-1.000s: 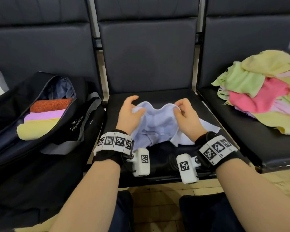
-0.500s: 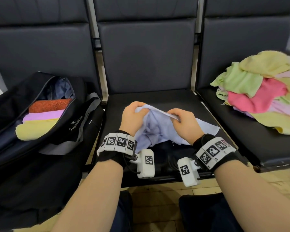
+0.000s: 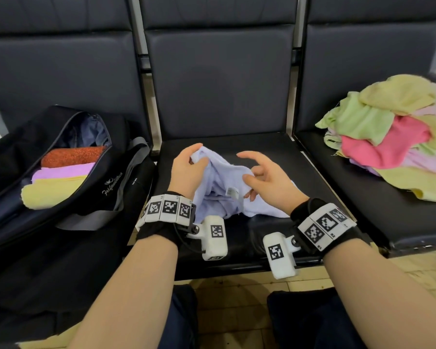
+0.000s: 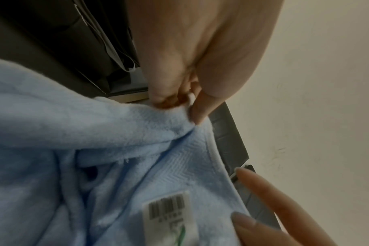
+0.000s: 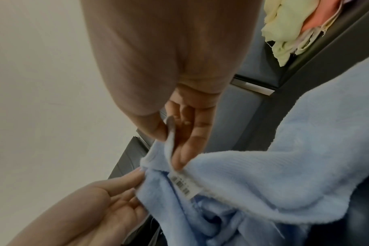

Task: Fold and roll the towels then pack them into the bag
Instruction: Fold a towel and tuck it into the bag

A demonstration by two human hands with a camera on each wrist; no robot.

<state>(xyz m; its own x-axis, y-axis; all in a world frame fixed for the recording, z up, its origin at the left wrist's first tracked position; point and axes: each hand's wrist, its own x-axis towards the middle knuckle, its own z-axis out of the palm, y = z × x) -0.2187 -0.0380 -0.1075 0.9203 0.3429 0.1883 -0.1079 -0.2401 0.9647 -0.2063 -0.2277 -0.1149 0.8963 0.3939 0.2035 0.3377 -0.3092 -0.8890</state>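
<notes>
Left hand (image 3: pixel 186 170) pinches one edge of the light blue towel (image 3: pixel 222 187) between thumb and fingers (image 4: pixel 197 114), lifting it off the middle seat (image 3: pixel 282 157), probably to find a corner for the first fold. Right hand (image 3: pixel 267 180) is at the cloth just beside the barcode label (image 3: pixel 233 192); its view suggests a light pinch on an edge, the head view loosely spread fingers, so I cannot tell. Bag (image 3: pixel 91 197), beyond the left fingers, holds three rolls.

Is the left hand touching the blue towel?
Touching. The left wrist view shows the left hand pinching a fold of the blue towel between its thumb and fingertips, with no gap.
</notes>
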